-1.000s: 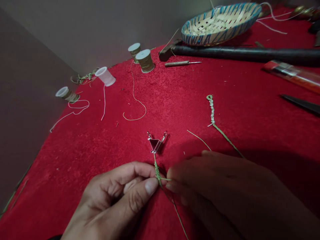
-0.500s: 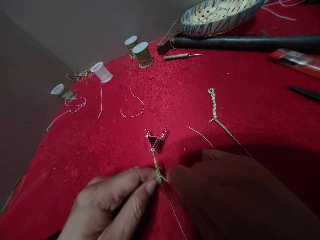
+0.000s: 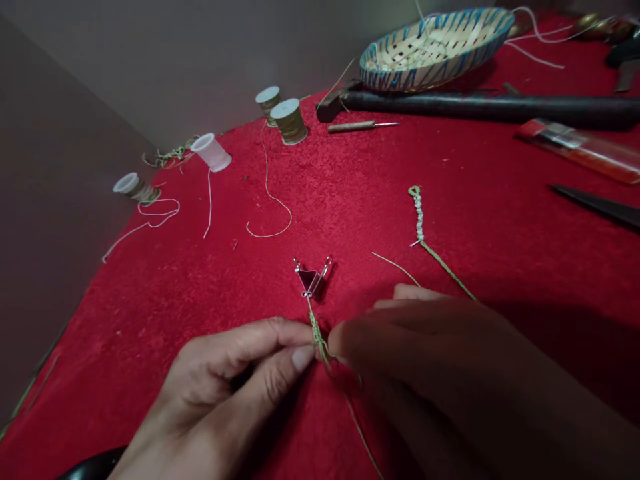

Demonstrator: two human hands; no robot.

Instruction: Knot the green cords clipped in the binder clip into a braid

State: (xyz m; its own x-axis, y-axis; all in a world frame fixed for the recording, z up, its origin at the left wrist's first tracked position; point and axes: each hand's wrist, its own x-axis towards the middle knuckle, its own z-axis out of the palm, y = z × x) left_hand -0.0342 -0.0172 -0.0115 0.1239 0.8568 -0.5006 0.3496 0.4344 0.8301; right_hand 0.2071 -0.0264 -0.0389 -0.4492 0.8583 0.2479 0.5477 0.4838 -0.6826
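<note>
A green knotted cord (image 3: 317,340) runs down from a small black binder clip (image 3: 309,280) lying on the red cloth. My left hand (image 3: 225,373) pinches the knotted part between thumb and fingers. My right hand (image 3: 425,353) comes in from the right, its fingertips against the same cord beside the left thumb. The lower cord end trails toward the bottom of the view, partly hidden under my right hand. A second knotted green cord (image 3: 419,213) lies on the cloth, above my right hand.
Several thread spools (image 3: 289,121) stand near the wall at the far edge of the red cloth (image 3: 150,373). Behind them are a woven basket (image 3: 430,50), a dark rod (image 3: 480,107) and a wooden-handled awl (image 3: 360,126). A dark blade (image 3: 595,207) lies at right.
Both hands have shifted slightly up the cord, closer to the clip, and my right fingers have lifted a little. The view has tilted, so the basket and spools sit lower in the frame.
</note>
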